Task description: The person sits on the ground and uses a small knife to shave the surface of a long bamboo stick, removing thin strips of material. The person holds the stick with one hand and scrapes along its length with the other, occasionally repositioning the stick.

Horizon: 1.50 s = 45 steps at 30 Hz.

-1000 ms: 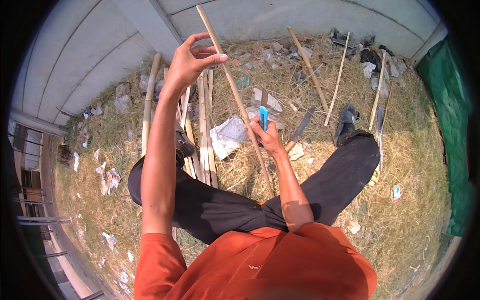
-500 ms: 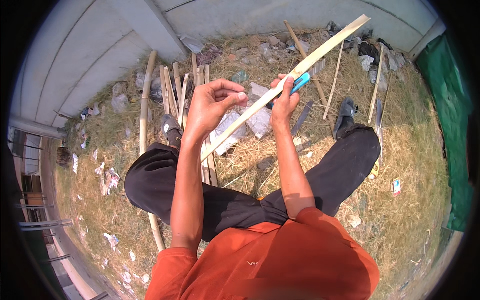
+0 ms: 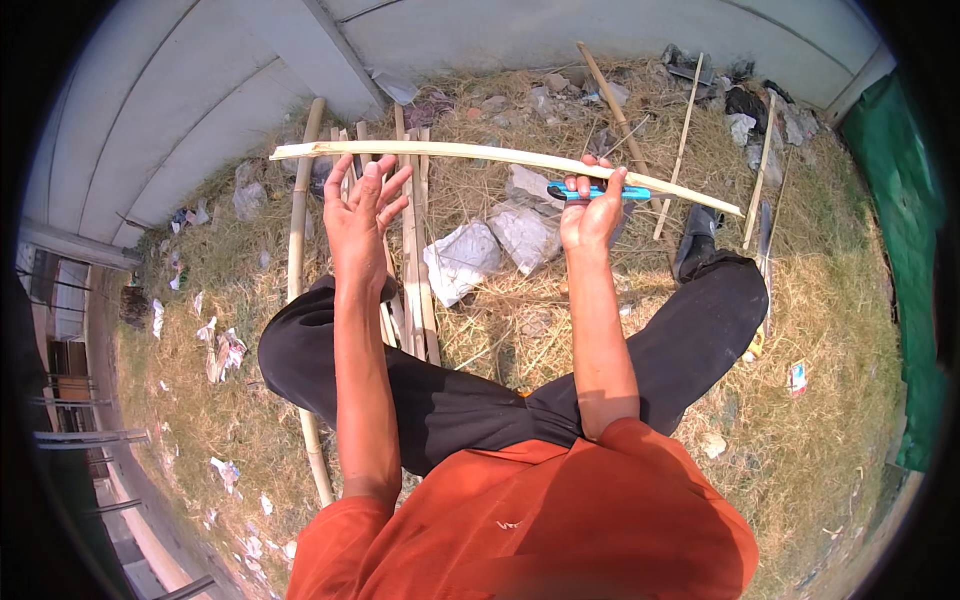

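A long pale split bamboo strip [image 3: 480, 152] lies nearly level across the view, its right end dipping lower. My right hand [image 3: 590, 218] is closed around its right part, and the same hand holds a blue utility knife [image 3: 636, 191] against the palm, just beneath the strip. I cannot make out the knife's blade. Under the strip's left part, my left hand [image 3: 358, 222] is open with fingers spread. Its fingertips reach the lower edge, though whether they touch is unclear.
Several bamboo strips [image 3: 415, 260] lie between my legs, with a long bamboo pole [image 3: 297, 240] left of them. White plastic bags [image 3: 462, 262] rest on dry grass. More sticks [image 3: 680, 145] lie ahead by a concrete wall [image 3: 480, 35]. Green sheeting [image 3: 890, 200] hangs at right.
The bamboo strip has swung from a steep diagonal to nearly level, its other end now at the right. My left hand has opened and moved left; the knife has turned with my right hand.
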{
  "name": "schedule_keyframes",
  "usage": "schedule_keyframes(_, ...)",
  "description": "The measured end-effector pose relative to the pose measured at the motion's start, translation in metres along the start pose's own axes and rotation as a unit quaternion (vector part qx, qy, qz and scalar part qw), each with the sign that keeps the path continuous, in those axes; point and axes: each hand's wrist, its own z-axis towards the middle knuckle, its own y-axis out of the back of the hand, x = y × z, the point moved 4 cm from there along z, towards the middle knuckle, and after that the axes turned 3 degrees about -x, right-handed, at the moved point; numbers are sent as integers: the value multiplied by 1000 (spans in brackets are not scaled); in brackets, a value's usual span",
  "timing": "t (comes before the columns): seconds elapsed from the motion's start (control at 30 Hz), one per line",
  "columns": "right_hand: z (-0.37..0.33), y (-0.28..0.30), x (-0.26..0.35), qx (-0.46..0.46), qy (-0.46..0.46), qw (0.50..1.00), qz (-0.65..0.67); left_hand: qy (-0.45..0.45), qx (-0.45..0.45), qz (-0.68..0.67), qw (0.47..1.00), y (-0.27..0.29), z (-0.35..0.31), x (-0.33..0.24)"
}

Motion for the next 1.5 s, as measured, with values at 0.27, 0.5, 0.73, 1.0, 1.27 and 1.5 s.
schedule_keyframes(0.27,-18,39,-55,-46,-195,975,-95,-186,-13,39,982,49,25,-79)
schedule_keyframes(0.5,-59,8,-68,18,-233,915,-328,-309,-7,60,949,30,24,-148)
schedule_keyframes(0.73,-96,-49,-61,220,-102,822,-516,-317,58,60,945,31,42,-148)
schedule_keyframes(1.0,-153,-129,-44,373,-22,737,-564,-254,40,174,951,43,55,-97)
schedule_keyframes(1.27,-178,-171,-41,448,41,702,-551,-341,41,201,917,45,35,-112)
schedule_keyframes(1.5,-191,-188,-33,442,45,712,-544,-436,-26,235,868,46,27,-118)
